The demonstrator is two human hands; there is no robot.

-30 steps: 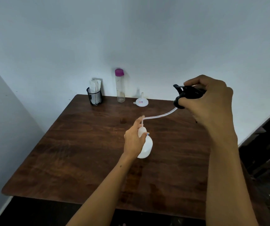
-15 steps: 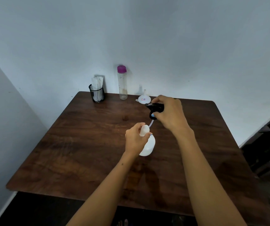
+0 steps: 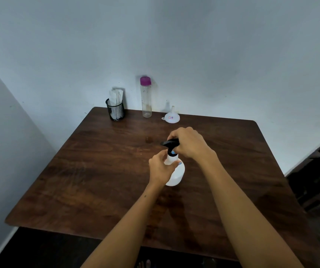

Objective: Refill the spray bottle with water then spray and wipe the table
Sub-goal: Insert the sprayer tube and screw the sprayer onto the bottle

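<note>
A white spray bottle (image 3: 177,175) stands upright near the middle of the dark wooden table (image 3: 101,171). My left hand (image 3: 160,169) grips its neck and shoulder from the left. The black spray head (image 3: 170,144) sits on the bottle's mouth, and my right hand (image 3: 189,144) grips it from above and the right. The dip tube is hidden inside the bottle. At the back edge by the wall stand a clear water bottle with a purple cap (image 3: 146,97) and a white funnel (image 3: 171,117), mouth down.
A black mesh cup holding white folded tissues (image 3: 115,108) stands at the back left of the table. The wall runs close behind the table and along its left side. Dark furniture (image 3: 317,176) stands to the right of the table.
My right hand brought the spray head down from high on the right, fed the tube into the bottle and set the head on the neck. My left hand kept holding the bottle.
</note>
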